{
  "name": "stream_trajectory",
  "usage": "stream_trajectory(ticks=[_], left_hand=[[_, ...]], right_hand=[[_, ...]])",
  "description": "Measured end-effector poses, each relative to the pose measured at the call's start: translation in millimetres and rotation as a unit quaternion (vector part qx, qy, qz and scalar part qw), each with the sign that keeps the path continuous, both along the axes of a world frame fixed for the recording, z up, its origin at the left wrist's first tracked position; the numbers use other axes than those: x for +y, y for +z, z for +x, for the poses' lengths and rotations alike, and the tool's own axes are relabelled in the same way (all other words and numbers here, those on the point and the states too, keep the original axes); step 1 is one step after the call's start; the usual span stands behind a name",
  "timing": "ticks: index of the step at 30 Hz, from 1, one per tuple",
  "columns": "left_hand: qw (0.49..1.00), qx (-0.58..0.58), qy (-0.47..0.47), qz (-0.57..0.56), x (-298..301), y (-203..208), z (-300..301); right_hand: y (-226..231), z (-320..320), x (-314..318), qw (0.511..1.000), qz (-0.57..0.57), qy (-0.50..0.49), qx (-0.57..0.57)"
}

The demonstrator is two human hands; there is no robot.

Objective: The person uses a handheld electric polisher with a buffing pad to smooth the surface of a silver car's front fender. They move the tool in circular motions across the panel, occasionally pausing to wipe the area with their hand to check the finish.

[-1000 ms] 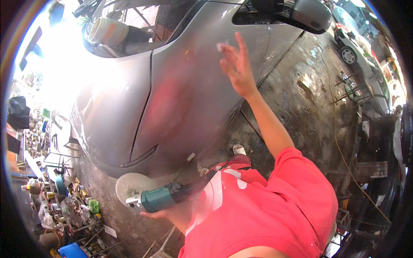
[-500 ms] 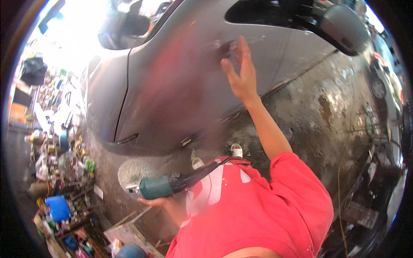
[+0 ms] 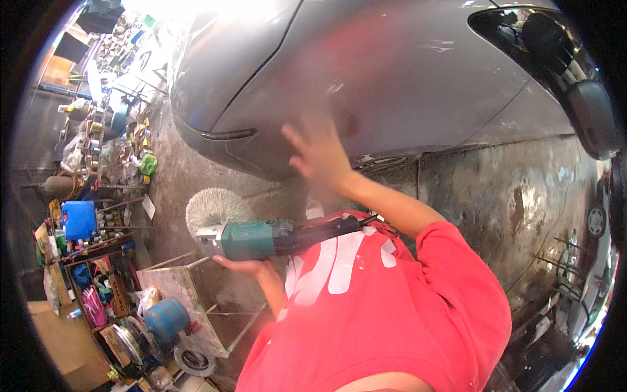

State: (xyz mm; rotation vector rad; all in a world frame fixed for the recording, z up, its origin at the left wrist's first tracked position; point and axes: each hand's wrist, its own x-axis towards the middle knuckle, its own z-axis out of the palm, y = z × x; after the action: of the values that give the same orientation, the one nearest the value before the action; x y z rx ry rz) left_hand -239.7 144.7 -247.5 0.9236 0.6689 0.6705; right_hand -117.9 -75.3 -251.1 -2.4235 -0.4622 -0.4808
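Observation:
My left hand [image 3: 251,266] supports a teal and black electric polisher [image 3: 248,239] from below, its fingers under the metal head. The tool lies sideways against my red shirt, with its fluffy off-white wool pad [image 3: 214,208] at the left end. In front of me, my right hand [image 3: 324,157] is at the lower side of a grey car [image 3: 418,98]. Its fingers look spread and are partly smeared by motion. Nothing shows in it. Whether it touches the panel, I cannot tell.
Cluttered shelves with a blue container [image 3: 79,220] line the left side. Close by at lower left are a wooden-topped stand [image 3: 176,287], a blue tank [image 3: 166,318] and a small tyre [image 3: 194,360]. A side mirror [image 3: 593,117] juts out at right, above wet concrete floor [image 3: 483,189].
My right hand has come lower and to the left along the car. The view has swung left, so the car sits farther right. The polisher stays in my left hand.

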Motion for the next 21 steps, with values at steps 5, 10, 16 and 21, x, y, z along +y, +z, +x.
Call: stream_trajectory(ticks=[5, 10, 16, 21], left_hand=[[0.999, -0.017, -0.005, -0.027, 32, -20, -10], [0.998, -0.012, -0.032, -0.043, 42, -33, 5], [0.995, 0.016, -0.089, -0.046, 58, -29, 5], [0.988, -0.005, -0.141, -0.062, 64, -41, 9]], right_hand=[[-7, 6, 35, 0.999, -0.006, -0.031, -0.038], [-57, 7, 56, 0.990, -0.086, 0.109, 0.015], [-64, -13, 8, 0.967, -0.245, -0.056, 0.040], [-46, -47, -34, 0.991, -0.118, -0.069, 0.008]])
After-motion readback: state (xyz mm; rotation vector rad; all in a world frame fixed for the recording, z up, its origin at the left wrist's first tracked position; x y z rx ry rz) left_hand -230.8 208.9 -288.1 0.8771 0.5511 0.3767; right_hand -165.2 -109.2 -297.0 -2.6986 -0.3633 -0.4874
